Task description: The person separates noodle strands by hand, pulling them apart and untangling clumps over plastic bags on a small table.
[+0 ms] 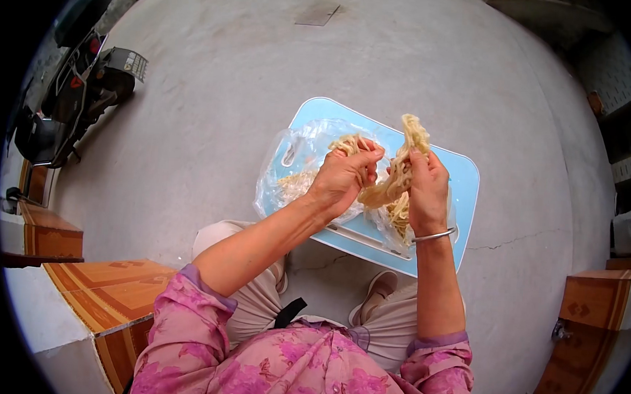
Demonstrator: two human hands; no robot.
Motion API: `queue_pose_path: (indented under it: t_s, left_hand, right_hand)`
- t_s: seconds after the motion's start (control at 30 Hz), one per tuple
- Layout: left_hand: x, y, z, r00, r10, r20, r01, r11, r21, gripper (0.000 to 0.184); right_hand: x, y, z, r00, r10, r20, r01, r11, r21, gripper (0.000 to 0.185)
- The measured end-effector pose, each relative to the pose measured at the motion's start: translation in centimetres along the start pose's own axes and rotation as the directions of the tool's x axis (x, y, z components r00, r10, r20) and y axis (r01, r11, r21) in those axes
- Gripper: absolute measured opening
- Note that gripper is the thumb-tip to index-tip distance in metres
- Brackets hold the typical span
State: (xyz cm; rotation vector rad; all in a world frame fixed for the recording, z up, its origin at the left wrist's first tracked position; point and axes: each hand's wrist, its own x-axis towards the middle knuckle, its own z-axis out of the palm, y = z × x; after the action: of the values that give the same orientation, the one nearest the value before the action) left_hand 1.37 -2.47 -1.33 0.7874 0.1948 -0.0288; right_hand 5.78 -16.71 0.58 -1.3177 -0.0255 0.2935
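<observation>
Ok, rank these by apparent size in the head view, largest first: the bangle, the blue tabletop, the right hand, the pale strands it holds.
1. Blue tabletop
2. Right hand and pale strands: too alike to rank
3. Bangle

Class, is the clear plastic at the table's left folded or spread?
Spread out, though crumpled: the clear plastic reaches to the left edge of the blue table.

The left hand (340,178) and right hand (429,192) grip pale strands (395,183) above a blue table (464,178).
</observation>
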Motion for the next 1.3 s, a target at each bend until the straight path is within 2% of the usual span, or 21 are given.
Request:
queue_pose_path:
  t_s: [0.1,0.2,0.23,0.27,0.3,0.37,0.43,0.47,0.53,0.6,0.63,0.7,0.77,0.83,0.97,1.17,1.27,1.3]
  left_hand:
    - [-0.2,1.0,1.3,0.990,0.103,-0.100,-0.110,0.992,-0.062,0.002]
    - [0.3,2.8,-0.5,0.991,0.133,0.009,-0.130,0.980,-0.153,0.008]
    - [0.5,3.6,-1.3,0.988,0.148,0.051,-0.137,0.976,-0.172,0.010]
    - [0.4,4.7,-1.4,0.987,0.157,-0.026,-0.159,0.971,-0.178,0.015]
    - [0.9,5.9,-3.1,0.982,0.182,0.044,-0.167,0.958,-0.232,0.018]
    - [0.4,8.7,-2.8,0.944,0.279,-0.179,-0.307,0.938,-0.159,0.021]
    - [0.3,8.9,-3.2,0.942,0.280,-0.187,-0.309,0.938,-0.156,0.017]
    - [0.3,8.7,-3.1,0.941,0.279,-0.191,-0.310,0.938,-0.155,0.016]
    - [0.1,7.1,-1.8,0.975,0.200,-0.095,-0.207,0.976,-0.068,0.012]
    - [-0.3,4.9,-0.7,0.996,0.083,-0.021,-0.083,0.997,-0.011,0.009]
    - [-0.3,4.0,-0.3,1.000,0.013,0.018,-0.013,1.000,0.000,0.010]
    - [-0.8,2.8,1.1,0.996,-0.082,0.031,0.076,0.983,0.166,0.012]
    - [-1.0,2.3,1.4,0.991,-0.093,0.091,0.066,0.962,0.264,0.014]
    - [-1.0,2.1,1.6,0.993,-0.073,0.094,0.032,0.923,0.383,0.014]
    - [-0.9,1.9,1.1,0.994,-0.059,0.088,0.014,0.899,0.438,0.016]
    - [-0.9,1.4,0.9,0.988,-0.117,0.101,0.094,0.974,0.208,0.013]
    - [-1.0,2.0,1.2,0.989,-0.112,0.102,0.094,0.981,0.167,0.013]
    - [-1.0,1.9,1.1,0.992,-0.098,0.081,0.080,0.975,0.206,0.013]
  right_hand:
    - [0.3,-0.6,-0.5,0.998,0.028,-0.058,-0.019,0.988,0.152,0.020]
    - [2.2,-1.6,-4.6,0.995,-0.003,-0.098,0.030,0.963,0.269,0.021]
    - [3.1,-2.1,-7.0,0.990,-0.025,-0.142,0.074,0.934,0.350,0.021]
    - [3.7,-2.9,-9.4,0.979,-0.046,-0.199,0.121,0.915,0.384,0.020]
    - [4.2,-4.0,-12.7,0.968,-0.102,-0.231,0.189,0.899,0.395,0.019]
    - [3.8,-5.3,-15.7,0.935,-0.176,-0.309,0.293,0.873,0.390,0.017]
    - [2.8,-7.3,-16.2,0.888,-0.227,-0.400,0.378,0.855,0.354,0.016]
    - [2.7,-6.6,-16.3,0.934,-0.219,-0.284,0.314,0.881,0.354,0.014]
    - [1.5,-6.7,-11.0,0.966,-0.099,-0.239,0.163,0.950,0.265,0.015]
    - [0.8,-5.1,-7.0,0.999,-0.044,-0.026,0.049,0.973,0.226,0.018]
    - [0.4,-4.4,-5.2,0.998,0.016,0.068,-0.030,0.977,0.209,0.021]
    - [-0.5,-3.3,-2.4,0.980,0.106,0.167,-0.142,0.965,0.221,0.024]
    - [-0.3,-2.2,-1.7,0.951,0.120,0.286,-0.193,0.951,0.243,0.025]
    - [-0.8,-2.3,-1.0,0.953,0.127,0.275,-0.194,0.953,0.232,0.027]
    - [-1.1,-1.8,-0.8,0.948,0.127,0.292,-0.193,0.959,0.209,0.029]
    - [-1.0,-2.0,-0.5,0.948,0.121,0.296,-0.179,0.967,0.179,0.030]
    - [-1.1,-2.1,-0.4,0.943,0.148,0.299,-0.208,0.961,0.181,0.032]
    - [-1.1,-2.1,-0.3,0.944,0.143,0.297,-0.196,0.968,0.156,0.032]
